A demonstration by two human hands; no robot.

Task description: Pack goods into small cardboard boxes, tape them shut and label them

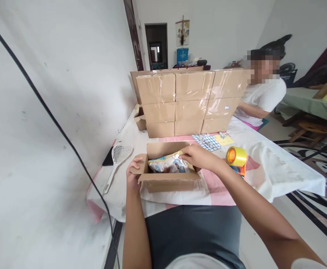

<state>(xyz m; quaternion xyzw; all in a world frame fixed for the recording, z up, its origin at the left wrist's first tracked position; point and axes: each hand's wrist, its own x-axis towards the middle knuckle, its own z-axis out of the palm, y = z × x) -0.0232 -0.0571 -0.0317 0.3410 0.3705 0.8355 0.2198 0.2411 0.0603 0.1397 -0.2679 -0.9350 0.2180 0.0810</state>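
Note:
An open cardboard box stands at the near edge of the table, its flaps spread outward. Inside lies a printed plastic bag, white with blue and yellow areas; its contents cannot be made out. My left hand grips the box's left flap, fingers curled over the top. My right hand reaches over the box's right side, its fingers closed on the upper right part of the bag. A tape dispenser with a yellow roll sits to the right of my right hand.
Behind the box rises a wall of taped cardboard boxes. On the left lies a white fly swatter. Label sheets rest on the cloth-covered table. Another person sits at the far right side.

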